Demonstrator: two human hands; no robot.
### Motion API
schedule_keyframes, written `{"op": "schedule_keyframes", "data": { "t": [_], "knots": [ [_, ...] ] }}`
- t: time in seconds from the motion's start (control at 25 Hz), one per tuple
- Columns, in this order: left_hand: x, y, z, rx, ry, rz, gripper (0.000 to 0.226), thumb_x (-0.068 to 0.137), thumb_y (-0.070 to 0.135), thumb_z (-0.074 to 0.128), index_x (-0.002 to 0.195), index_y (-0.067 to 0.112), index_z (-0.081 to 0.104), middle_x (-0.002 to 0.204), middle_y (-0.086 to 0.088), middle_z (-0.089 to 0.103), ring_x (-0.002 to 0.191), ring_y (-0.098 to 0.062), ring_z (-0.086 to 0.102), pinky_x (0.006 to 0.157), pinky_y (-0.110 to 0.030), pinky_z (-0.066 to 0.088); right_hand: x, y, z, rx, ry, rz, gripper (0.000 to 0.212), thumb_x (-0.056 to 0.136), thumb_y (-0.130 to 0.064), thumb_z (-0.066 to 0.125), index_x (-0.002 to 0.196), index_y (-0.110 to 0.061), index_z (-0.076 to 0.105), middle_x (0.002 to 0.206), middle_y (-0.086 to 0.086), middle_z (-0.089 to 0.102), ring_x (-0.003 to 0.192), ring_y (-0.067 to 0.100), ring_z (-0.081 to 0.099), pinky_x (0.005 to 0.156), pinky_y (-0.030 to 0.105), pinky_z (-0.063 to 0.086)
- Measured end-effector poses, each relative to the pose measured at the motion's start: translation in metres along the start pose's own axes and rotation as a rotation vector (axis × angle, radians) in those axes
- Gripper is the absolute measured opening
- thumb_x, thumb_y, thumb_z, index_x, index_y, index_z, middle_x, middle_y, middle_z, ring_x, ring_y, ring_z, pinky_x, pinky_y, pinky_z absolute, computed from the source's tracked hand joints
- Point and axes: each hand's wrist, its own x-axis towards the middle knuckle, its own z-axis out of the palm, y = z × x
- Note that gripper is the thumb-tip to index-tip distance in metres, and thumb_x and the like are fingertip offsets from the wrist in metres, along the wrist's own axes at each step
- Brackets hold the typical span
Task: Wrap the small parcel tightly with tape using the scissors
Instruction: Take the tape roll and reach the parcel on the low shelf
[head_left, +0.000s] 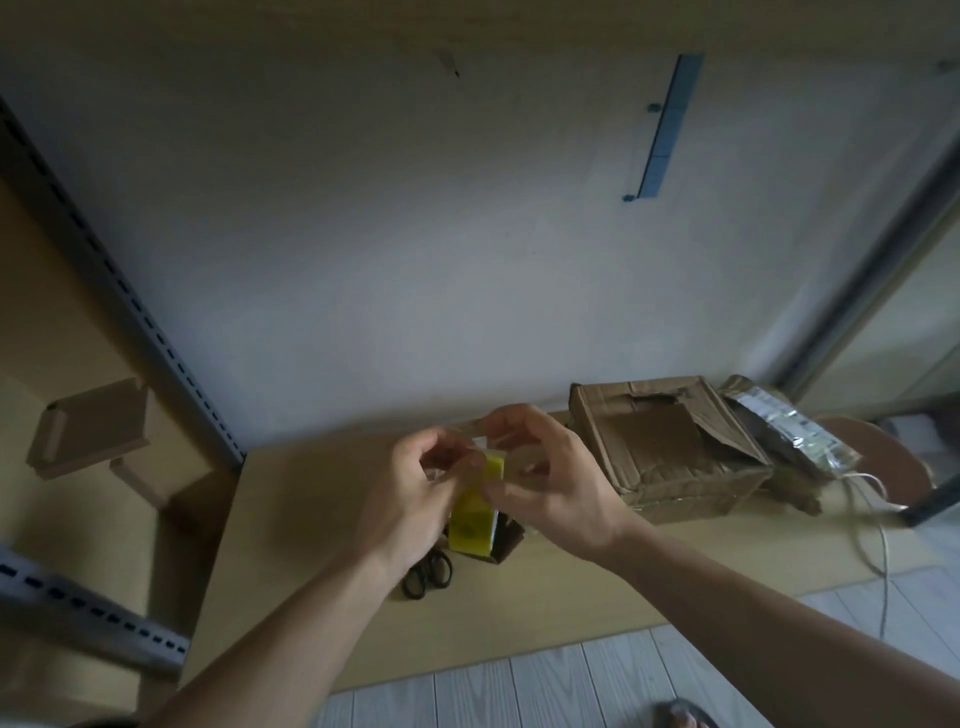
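1. I see a pale wall filling most of the head view, behind everything else.
2. A light wooden counter runs along its foot.
3. A torn cardboard box sits on the counter at the right, against the wall.
4. A crumpled foil bag lies just beside the box on its right, with a white cable trailing off the edge.
5. My left hand pinches the upper end of the small yellow parcel, fingers curled.
6. My right hand curls round what looks like a clear tape roll, thumb against the parcel.
7. The parcel is held tilted above the counter, between both hands.
8. Black-handled scissors lie on the counter, under the left wrist.
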Motion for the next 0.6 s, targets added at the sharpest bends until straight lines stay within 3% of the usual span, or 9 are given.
{"op": "schedule_keyframes", "data": {
  "t": [0.16, 0.24, 0.36, 0.6],
  "knots": [
    [-0.004, 0.01, 0.018, 0.014, -0.047, 0.052, 0.007, 0.091, 0.026, 0.071, 0.09, 0.02, 0.074, 0.087, 0.003, 0.075, 0.087, -0.012, 0.07, 0.078, -0.032, 0.056, -0.007, -0.002, -0.017, -0.099, 0.123, 0.001, 0.025, 0.084, -0.011, 0.077, 0.098, -0.03, 0.073, 0.086, -0.029, 0.069, 0.082, 0.0, 0.067, 0.068, 0.018, 0.054],
    [-0.008, 0.019, 0.022, -0.031, -0.06, 0.09, 0.006, 0.091, 0.019, 0.07, 0.09, 0.013, 0.074, 0.088, -0.005, 0.075, 0.081, -0.015, 0.072, 0.068, -0.023, 0.056, -0.01, -0.006, -0.027, -0.145, 0.166, -0.045, 0.016, 0.085, -0.009, 0.076, 0.093, -0.023, 0.077, 0.076, -0.027, 0.068, 0.074, -0.004, 0.065, 0.063, 0.009, 0.046],
    [-0.013, 0.03, 0.023, -0.067, -0.067, 0.135, 0.008, 0.09, 0.018, 0.07, 0.086, 0.012, 0.073, 0.084, -0.007, 0.074, 0.07, -0.014, 0.072, 0.058, -0.017, 0.052, -0.009, -0.021, -0.038, -0.2, 0.201, -0.12, 0.011, 0.085, -0.01, 0.076, 0.086, -0.021, 0.075, 0.077, -0.021, 0.066, 0.073, -0.005, 0.061, 0.062, 0.008, 0.042],
    [-0.019, 0.042, 0.018, -0.024, -0.04, 0.214, 0.009, 0.09, 0.022, 0.071, 0.083, 0.027, 0.074, 0.084, 0.001, 0.075, 0.084, -0.02, 0.071, 0.08, -0.045, 0.057, -0.012, -0.039, -0.041, -0.226, 0.214, -0.15, 0.009, 0.088, -0.014, 0.073, 0.086, -0.023, 0.072, 0.081, -0.016, 0.068, 0.074, 0.001, 0.062, 0.063, 0.008, 0.042]
  ]
}}
